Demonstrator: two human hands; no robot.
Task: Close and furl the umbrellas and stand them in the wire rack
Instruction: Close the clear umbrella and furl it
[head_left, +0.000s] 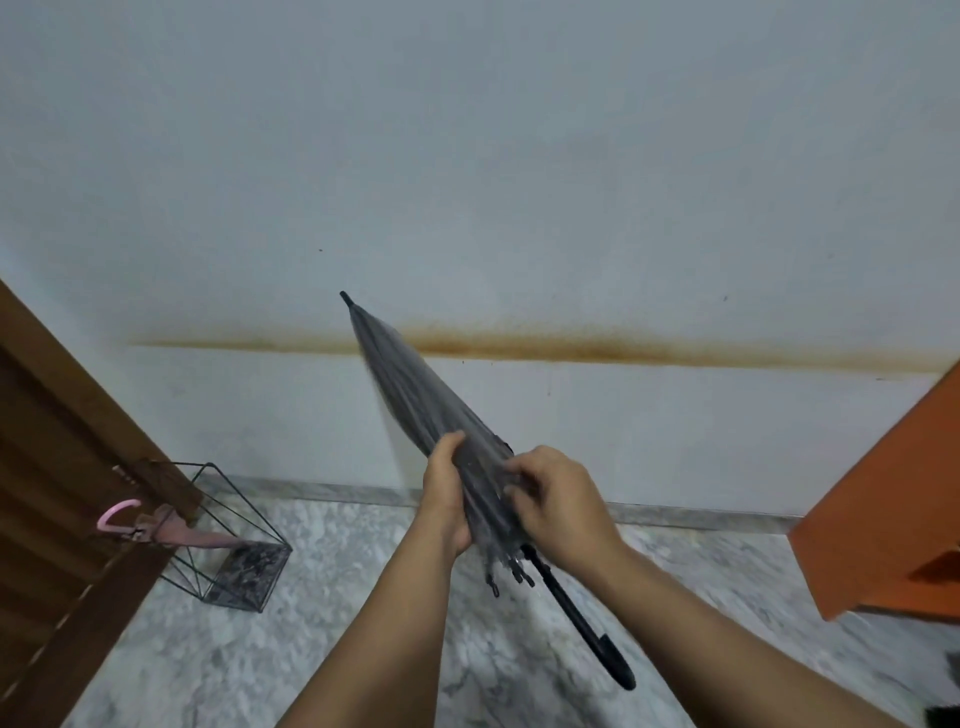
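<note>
A closed clear umbrella (410, 384) with black ribs slants across the middle, tip up and to the left, black crook handle (597, 634) down at the right. My left hand (447, 499) grips its lower canopy from the left. My right hand (556, 499) pinches the canopy folds from the right, just above the rib ends. A black wire rack (228, 535) stands on the floor at the left. A furled pink umbrella (171, 530) with a pink crook handle leans in it.
A brown wooden door (62, 499) fills the left edge right beside the rack. An orange piece of furniture (893, 509) juts in at the right. The white wall (519, 182) with a rusty stain runs behind, above a marble floor (332, 597).
</note>
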